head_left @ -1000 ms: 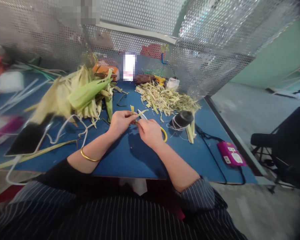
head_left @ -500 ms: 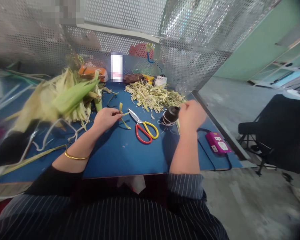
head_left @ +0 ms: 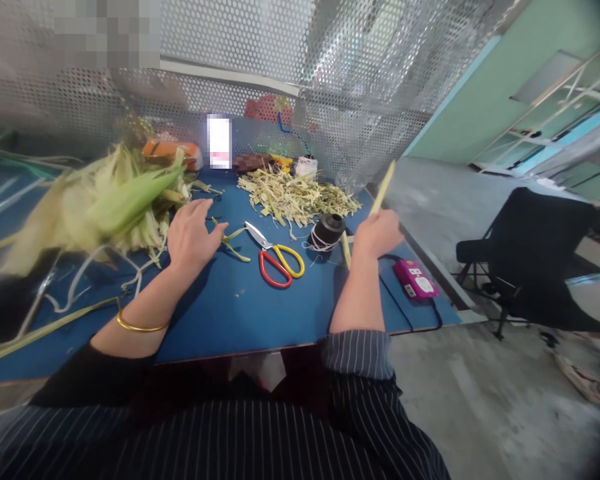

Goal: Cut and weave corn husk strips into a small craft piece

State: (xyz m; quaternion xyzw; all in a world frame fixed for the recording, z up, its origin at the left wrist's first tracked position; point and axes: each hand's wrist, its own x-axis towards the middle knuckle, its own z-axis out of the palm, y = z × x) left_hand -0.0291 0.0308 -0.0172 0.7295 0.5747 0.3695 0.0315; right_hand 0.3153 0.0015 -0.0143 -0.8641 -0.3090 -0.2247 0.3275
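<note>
My left hand has its fingers apart and nothing in them, a gold bangle at the wrist. Close to its thumb lies a small bent piece of green husk strip. My right hand is closed around a flat, pale yellow husk strip, which sticks up above the fist. Between my hands rest scissors with one red and one yellow handle loop, their blades pointing away to the left. A black cone spool wound with white thread stands just left of my right hand. Another pale strip lies beside the spool.
A pile of corn husks covers the left of the blue table. Husk scraps are heaped at the back, before a perforated metal screen. A phone stands behind. A purple box with a black cable sits near the right edge.
My left hand has let go of the small husk strip, and its fingers have spread. My right hand has lifted a pale strip upright. The camera view has shifted slightly to the right.
</note>
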